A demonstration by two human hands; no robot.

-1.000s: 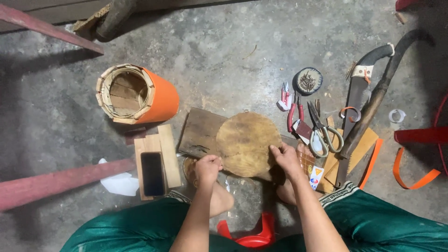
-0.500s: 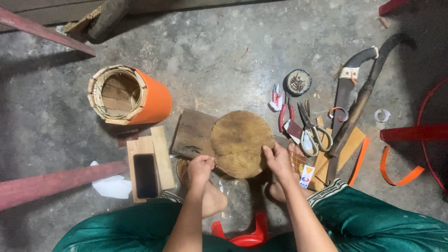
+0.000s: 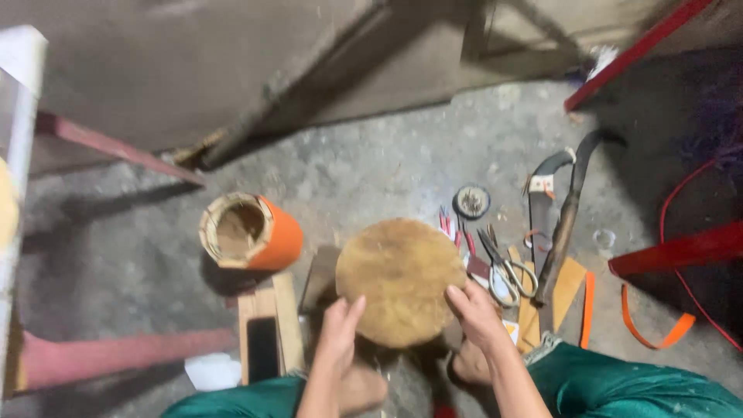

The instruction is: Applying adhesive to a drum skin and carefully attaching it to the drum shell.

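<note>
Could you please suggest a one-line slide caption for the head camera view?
Both hands, left hand and right hand, grip a round wooden disc above a concrete floor.

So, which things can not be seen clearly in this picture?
Head view only:
- Underside of the round wooden disc: turned away.
- Board under the disc: mostly covered.
- Left hand and right hand: motion blur hides the fingertips.
- Small round tin: contents too small.
- Scissors: blurred.

You have a tan, mottled round wooden disc [image 3: 400, 279] over grey speckled concrete floor [image 3: 371, 170]. Your orange-sided woven cylinder [image 3: 251, 232] shows a pale straw rim. Your trousers [image 3: 627, 387] are teal green, the loose strap [image 3: 650, 329] orange, the slanted metal bars [image 3: 673, 249] red.
</note>
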